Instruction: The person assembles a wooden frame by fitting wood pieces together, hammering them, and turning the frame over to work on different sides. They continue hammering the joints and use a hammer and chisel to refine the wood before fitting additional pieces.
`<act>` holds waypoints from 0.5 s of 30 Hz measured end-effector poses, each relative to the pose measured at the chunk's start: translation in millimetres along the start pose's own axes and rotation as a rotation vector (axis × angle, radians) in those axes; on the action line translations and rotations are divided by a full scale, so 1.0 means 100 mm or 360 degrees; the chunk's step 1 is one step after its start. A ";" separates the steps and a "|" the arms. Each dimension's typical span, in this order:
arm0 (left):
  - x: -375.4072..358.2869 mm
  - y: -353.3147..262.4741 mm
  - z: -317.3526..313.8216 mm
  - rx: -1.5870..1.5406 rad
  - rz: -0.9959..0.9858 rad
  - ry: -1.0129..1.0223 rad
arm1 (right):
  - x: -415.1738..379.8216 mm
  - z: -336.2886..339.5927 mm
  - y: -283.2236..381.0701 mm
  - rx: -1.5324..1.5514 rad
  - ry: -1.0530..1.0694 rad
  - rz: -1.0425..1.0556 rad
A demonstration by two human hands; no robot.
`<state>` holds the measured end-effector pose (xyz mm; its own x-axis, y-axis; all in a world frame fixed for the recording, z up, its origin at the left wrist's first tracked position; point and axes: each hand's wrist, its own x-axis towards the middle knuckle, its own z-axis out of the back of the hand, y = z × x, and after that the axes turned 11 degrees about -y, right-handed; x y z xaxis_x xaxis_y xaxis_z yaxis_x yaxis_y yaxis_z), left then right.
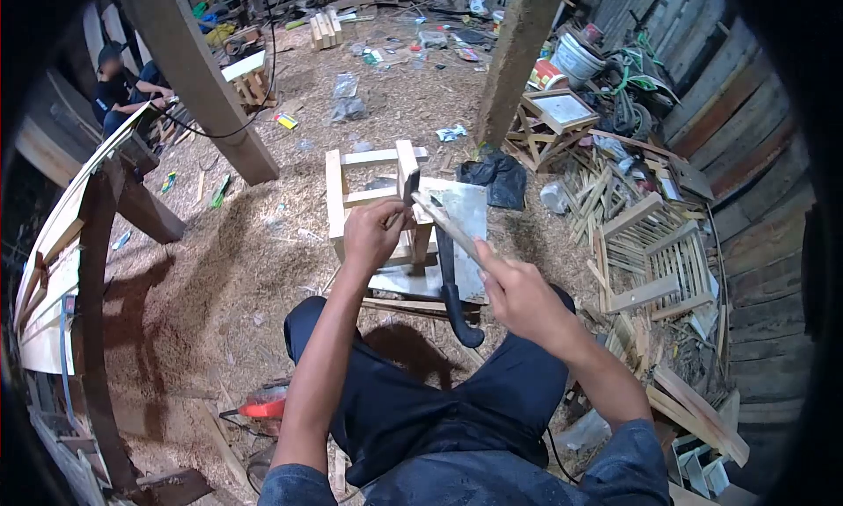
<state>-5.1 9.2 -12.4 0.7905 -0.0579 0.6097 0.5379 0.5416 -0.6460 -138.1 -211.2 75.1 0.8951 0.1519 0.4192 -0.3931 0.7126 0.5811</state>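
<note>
My right hand (527,304) grips the wooden handle of a hammer (452,227). The dark hammer head (411,186) is over the corner of a small wooden frame (335,197), just beyond my left fingertips. My left hand (376,232) is closed in a pinch at that corner; what it holds, if anything, is too small to make out. The frame, made of pale wooden bars, stands between my knees and the post. Beside it, a tool with a curved black handle (457,314) leans over a white board (470,209).
Wood shavings cover the floor (237,269). A red power tool (263,405) lies by my left leg. Slatted wooden pieces (672,256) and scraps are piled right. Posts (520,62) rise ahead, and a black plastic bag (496,177) lies nearby. Another person (118,89) sits far left.
</note>
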 end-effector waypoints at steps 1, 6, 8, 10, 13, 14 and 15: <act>0.01 -0.01 0.01 -0.0003 -0.0006 0.0002 | 0.00 0.02 -0.01 -0.0033 0.0173 -0.0078; 0.01 -0.03 0.04 0.0067 -0.0079 0.0056 | -0.02 0.00 0.03 0.0067 -0.0143 0.0007; 0.00 -0.03 0.04 0.0040 0.0038 0.0091 | -0.05 0.00 -0.01 0.0055 -0.0127 0.0027; 0.03 -0.07 0.04 0.0007 0.0150 0.0119 | -0.07 -0.01 -0.04 0.0116 0.0022 0.0091; 0.02 -0.10 0.03 0.0062 0.0223 0.0138 | -0.08 0.03 0.13 0.0062 -0.0051 -0.0064; 0.01 -0.08 0.02 0.0052 0.0182 0.0102 | -0.10 0.03 0.10 0.0066 -0.0048 -0.0072; 0.00 -0.06 0.01 0.0042 0.0135 0.0065 | -0.11 0.04 0.04 -0.0019 0.0080 -0.0091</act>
<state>-8.6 7.1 -7.9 0.8445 -0.0448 0.5336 0.4611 0.5676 -0.6821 -150.7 -212.7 76.1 0.9255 0.1448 0.3499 -0.3388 0.7293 0.5944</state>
